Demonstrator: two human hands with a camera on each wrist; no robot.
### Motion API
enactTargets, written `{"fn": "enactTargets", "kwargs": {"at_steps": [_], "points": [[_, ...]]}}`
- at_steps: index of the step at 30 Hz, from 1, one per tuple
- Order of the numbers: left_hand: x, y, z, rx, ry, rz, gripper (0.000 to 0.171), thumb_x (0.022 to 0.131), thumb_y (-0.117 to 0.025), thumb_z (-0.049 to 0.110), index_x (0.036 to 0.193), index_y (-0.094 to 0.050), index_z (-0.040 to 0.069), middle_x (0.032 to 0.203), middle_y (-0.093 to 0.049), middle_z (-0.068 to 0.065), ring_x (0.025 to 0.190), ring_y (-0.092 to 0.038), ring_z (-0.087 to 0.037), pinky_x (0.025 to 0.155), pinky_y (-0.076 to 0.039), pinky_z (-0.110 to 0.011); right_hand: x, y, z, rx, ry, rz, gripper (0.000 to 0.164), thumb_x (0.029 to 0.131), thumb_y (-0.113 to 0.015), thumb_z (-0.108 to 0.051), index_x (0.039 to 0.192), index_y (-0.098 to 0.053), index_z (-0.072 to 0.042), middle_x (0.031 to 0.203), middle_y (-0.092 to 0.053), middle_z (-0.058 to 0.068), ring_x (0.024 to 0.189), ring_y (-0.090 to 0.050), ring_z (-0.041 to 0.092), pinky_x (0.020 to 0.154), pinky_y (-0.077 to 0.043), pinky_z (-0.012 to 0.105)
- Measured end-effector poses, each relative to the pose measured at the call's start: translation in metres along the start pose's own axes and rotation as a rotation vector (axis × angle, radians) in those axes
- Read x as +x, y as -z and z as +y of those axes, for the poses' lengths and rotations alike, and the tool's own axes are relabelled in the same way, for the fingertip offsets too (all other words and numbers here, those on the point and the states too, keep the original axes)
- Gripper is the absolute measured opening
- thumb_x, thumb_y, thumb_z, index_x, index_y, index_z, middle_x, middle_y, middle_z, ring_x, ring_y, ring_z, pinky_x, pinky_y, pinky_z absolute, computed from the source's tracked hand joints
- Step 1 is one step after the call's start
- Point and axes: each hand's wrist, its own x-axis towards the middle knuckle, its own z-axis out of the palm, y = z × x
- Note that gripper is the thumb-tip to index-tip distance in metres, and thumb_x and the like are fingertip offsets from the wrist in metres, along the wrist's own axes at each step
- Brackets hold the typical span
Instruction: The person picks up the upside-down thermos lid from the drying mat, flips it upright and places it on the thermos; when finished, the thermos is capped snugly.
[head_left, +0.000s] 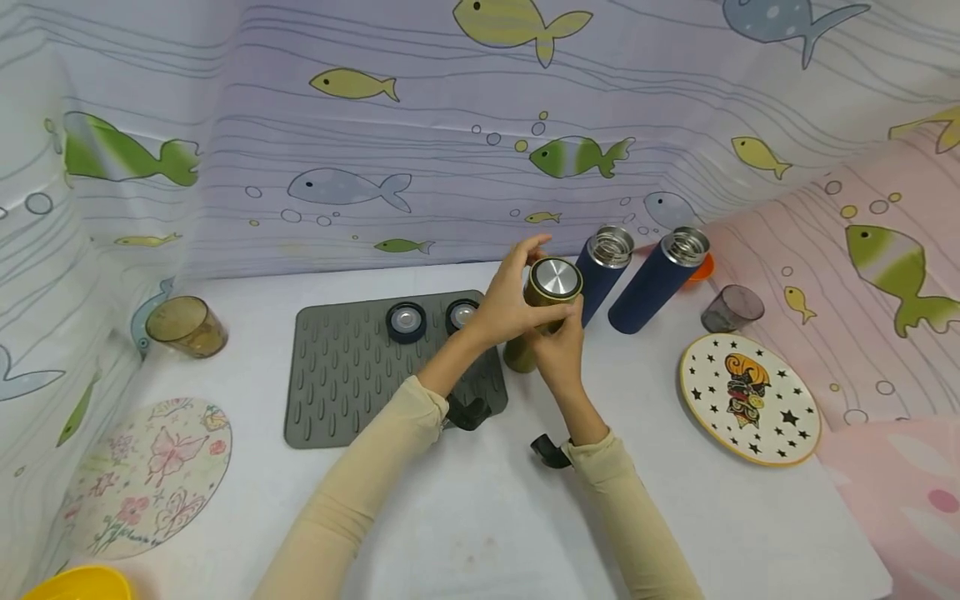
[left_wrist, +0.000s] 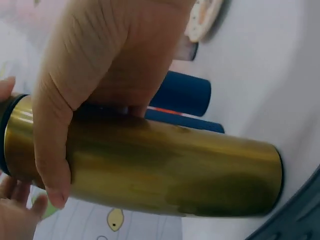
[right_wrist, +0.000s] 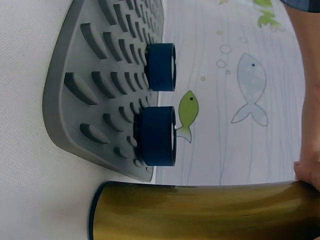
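Observation:
A gold thermos bottle [head_left: 519, 355] stands on the white table beside the mat, its lid [head_left: 555, 277] with a steel top on its upper end. My left hand [head_left: 504, 302] has its thumb and fingers around the lid. Below it, my right hand [head_left: 561, 346] grips the upper body of the thermos. The left wrist view shows the gold body [left_wrist: 175, 165] with a thumb across it. Part of the bottle is hidden behind the hands. Two dark blue lids [head_left: 406, 322] [right_wrist: 159, 136] sit on the grey ridged mat [head_left: 330, 375].
Two navy bottles [head_left: 648, 292] without lids stand behind my right hand. To the right are a dark tumbler [head_left: 732, 309], an orange item [head_left: 701, 271] and a star-patterned plate [head_left: 750, 400]. On the left are an amber tumbler [head_left: 186, 326], a butterfly-patterned round mat [head_left: 153, 475] and a yellow item [head_left: 81, 583].

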Motion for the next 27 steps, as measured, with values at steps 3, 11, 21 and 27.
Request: {"fn": "enactTargets", "kwargs": {"at_steps": [3, 11, 21, 27], "points": [[-0.002, -0.002, -0.002, -0.077, -0.016, -0.015, 0.091, 0.081, -0.071, 0.014, 0.157, -0.021, 0.010, 0.155, -0.034, -0.016, 0.146, -0.031, -0.027, 0.122, -0.023, -0.047, -0.005, 0.001, -0.015, -0.005, -0.012, -0.001, 0.070, 0.081, -0.075, 0.002, 0.138, -0.035, 0.006, 0.132, -0.055, 0.028, 0.119, -0.056, 0.038, 0.099, -0.046, 0.044], [-0.001, -0.004, -0.001, -0.027, -0.003, -0.016, 0.097, 0.079, -0.077, 0.015, 0.158, -0.019, 0.014, 0.150, -0.039, -0.017, 0.134, -0.044, -0.027, 0.112, -0.039, -0.047, -0.009, 0.002, -0.036, -0.002, 0.032, -0.009, 0.057, 0.083, -0.068, 0.008, 0.131, -0.038, 0.011, 0.124, -0.057, 0.032, 0.112, -0.059, 0.041, 0.094, -0.049, 0.042], [-0.001, -0.006, -0.001, -0.008, 0.011, -0.015, 0.091, 0.078, -0.080, 0.015, 0.152, -0.027, 0.006, 0.146, -0.041, -0.018, 0.131, -0.045, -0.028, 0.110, -0.041, -0.043, -0.001, -0.001, -0.002, -0.005, 0.024, 0.014, 0.057, 0.081, -0.068, 0.009, 0.131, -0.040, 0.005, 0.120, -0.060, 0.025, 0.106, -0.061, 0.032, 0.089, -0.051, 0.039], [-0.002, -0.003, 0.001, -0.067, -0.013, -0.017, 0.094, 0.078, -0.076, 0.013, 0.155, -0.021, 0.007, 0.152, -0.033, -0.016, 0.139, -0.034, -0.027, 0.117, -0.031, -0.048, -0.008, 0.000, -0.032, -0.013, 0.026, 0.015, 0.058, 0.081, -0.070, 0.007, 0.129, -0.039, 0.011, 0.122, -0.058, 0.031, 0.110, -0.059, 0.040, 0.091, -0.049, 0.041]]}}
